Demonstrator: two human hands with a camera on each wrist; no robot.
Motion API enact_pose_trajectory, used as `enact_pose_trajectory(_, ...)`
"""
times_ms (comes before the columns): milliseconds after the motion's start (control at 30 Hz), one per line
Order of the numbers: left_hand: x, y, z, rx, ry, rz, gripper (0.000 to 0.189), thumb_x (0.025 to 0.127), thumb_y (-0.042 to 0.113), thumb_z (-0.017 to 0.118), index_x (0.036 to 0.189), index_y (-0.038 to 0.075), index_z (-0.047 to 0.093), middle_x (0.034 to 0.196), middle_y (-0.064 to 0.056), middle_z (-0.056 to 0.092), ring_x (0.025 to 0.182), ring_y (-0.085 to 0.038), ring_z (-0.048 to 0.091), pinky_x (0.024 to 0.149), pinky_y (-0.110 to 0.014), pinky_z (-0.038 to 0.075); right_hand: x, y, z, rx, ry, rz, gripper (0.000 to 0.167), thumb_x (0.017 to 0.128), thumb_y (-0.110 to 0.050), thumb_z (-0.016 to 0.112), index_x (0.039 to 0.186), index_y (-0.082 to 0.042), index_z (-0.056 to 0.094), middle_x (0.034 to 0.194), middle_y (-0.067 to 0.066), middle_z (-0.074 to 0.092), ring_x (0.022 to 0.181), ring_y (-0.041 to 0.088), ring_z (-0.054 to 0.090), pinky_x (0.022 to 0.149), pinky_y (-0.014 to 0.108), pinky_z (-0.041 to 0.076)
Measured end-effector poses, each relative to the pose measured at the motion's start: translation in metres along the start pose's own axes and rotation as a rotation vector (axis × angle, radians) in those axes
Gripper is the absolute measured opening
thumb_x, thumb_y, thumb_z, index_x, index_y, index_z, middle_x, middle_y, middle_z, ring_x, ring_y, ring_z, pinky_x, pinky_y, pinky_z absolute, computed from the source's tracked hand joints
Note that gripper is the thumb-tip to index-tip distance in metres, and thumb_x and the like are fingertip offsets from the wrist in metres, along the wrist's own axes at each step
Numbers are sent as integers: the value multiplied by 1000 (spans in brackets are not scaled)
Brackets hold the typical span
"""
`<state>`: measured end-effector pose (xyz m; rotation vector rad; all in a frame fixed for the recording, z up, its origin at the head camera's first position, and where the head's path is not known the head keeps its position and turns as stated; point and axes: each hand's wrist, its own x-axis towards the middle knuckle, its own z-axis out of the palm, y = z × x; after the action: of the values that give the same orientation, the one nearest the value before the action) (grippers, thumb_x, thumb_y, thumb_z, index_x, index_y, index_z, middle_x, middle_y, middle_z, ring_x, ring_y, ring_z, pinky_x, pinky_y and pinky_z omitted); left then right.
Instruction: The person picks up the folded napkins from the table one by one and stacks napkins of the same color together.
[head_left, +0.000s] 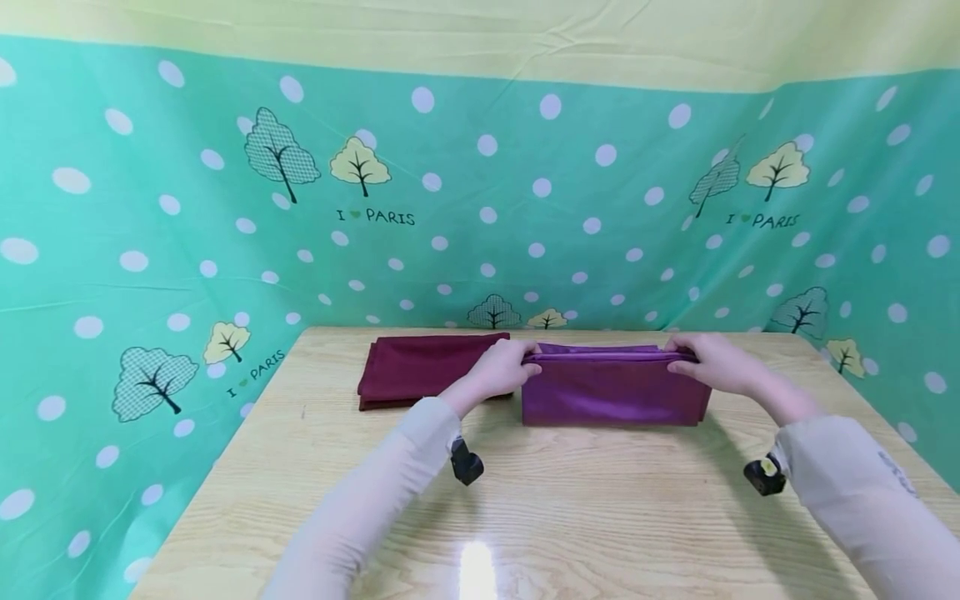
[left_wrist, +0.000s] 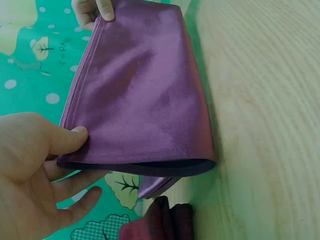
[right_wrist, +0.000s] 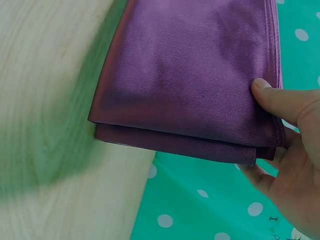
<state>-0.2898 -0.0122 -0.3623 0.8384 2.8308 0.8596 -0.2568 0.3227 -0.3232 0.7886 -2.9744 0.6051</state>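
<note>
A shiny purple folded cloth (head_left: 615, 396) stands on its long side, its folded layers hanging from both hands near the back of the table. My left hand (head_left: 495, 371) pinches its top left corner between thumb and fingers. At the top right corner my right hand (head_left: 712, 362) pinches the stitched edge, the thumb (right_wrist: 267, 95) lying on the near face. Behind it, more purple fabric (left_wrist: 157, 187) shows in the left wrist view; whether it belongs to the same cloth I cannot tell. A dark red folded cloth (head_left: 427, 367) lies flat beside my left hand.
The light wooden table (head_left: 600, 508) runs up to a green dotted curtain (head_left: 487, 192) printed with trees. That curtain also hangs along the left and right sides. A bright light reflection falls on the near part of the table.
</note>
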Motion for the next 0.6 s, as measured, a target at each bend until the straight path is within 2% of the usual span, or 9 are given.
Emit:
enact_pose_trajectory(200,6,2,-4,20,37,-29,22,102,15,68,122,7,70,109,-8,73,83,-18,65,80,-36,53,7,-2,-7,-30,-21,22,8,98,-3,68,92,-1,63,79,-2,61,70,15,55,66,40,48)
enact_pose_trajectory(333,12,5,-5,27,82,-52,21,102,15,68,122,7,71,110,-8,74,91,-22,69,80,-37,54,11,-1,-10,-58,-22,26,7,97,-2,69,93,0,64,80,-2,61,71,16,54,66,41,47)
enact_pose_trajectory(600,24,5,1,40,91,-93,23,104,16,65,125,8,68,109,-7,73,86,-19,67,74,-35,53,20,2,-13,-86,-37,46,8,97,-3,69,91,-1,64,78,-1,61,70,17,53,65,41,47)
